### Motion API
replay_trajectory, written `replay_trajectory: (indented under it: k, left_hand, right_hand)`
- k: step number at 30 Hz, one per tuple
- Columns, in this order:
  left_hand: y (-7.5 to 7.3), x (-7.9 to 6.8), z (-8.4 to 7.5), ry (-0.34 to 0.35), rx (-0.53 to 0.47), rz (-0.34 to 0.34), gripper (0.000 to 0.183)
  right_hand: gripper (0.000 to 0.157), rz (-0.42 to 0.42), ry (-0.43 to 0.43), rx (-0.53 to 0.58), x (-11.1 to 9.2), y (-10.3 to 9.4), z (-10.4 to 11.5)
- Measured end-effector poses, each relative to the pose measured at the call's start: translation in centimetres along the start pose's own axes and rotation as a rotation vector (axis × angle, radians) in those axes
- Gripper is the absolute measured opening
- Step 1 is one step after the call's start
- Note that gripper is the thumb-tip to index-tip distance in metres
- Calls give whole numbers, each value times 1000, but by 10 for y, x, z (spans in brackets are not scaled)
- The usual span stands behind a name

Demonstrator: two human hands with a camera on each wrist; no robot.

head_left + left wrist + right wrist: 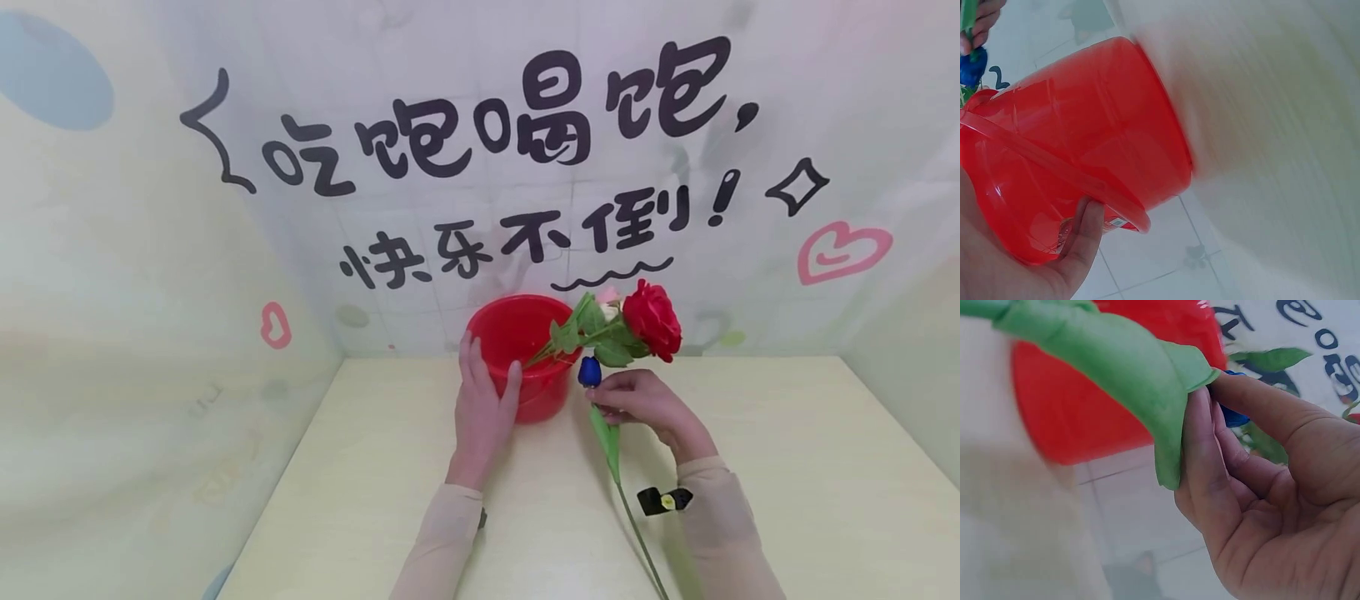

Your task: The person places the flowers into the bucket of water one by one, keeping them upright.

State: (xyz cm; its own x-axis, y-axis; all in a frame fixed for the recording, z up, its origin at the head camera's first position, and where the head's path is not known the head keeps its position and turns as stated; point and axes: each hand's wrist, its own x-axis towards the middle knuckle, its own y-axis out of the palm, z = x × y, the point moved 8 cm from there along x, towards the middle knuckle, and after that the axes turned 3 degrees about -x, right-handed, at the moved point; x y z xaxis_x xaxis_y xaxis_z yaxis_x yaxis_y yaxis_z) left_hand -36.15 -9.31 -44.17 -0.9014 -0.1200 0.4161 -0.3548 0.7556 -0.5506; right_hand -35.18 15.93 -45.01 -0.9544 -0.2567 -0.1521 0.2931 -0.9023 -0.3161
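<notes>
A red plastic bucket (534,392) stands on the table with my left hand (482,408) gripping its near left side, fingers and thumb spread around the wall by the rim. In the left wrist view the bucket's handle (1041,153) hangs against the wall, a fingertip beside it. My right hand (645,406) pinches a blue tulip (590,372) just below its bloom, to the right of the bucket. The tulip's green leaf (1116,369) and long stem slant down toward the near edge. A red rose (652,321) leans out over the bucket's right rim, stem inside.
Pale pink and white blooms (609,302) show behind the rose. The pale wooden table (375,467) meets a printed backdrop (420,50) just behind the bucket. A black strap with a small device (664,501) sits at my right wrist.
</notes>
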Motion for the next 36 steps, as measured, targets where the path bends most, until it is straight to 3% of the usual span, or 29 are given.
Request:
replay_trajectory:
  k: [9, 26, 36]
  left_hand:
    - [-1, 1, 0, 12, -1, -10, 98]
    - [0, -1, -1, -24, -6, 4, 100]
    - [-1, -1, -2, 1, -11, 6, 99]
  right_hand:
    - [34, -60, -81, 16, -19, -12, 34]
    - [25, 38, -156, 59, -34, 9, 59]
    - [21, -94, -248, 172, -58, -14, 82]
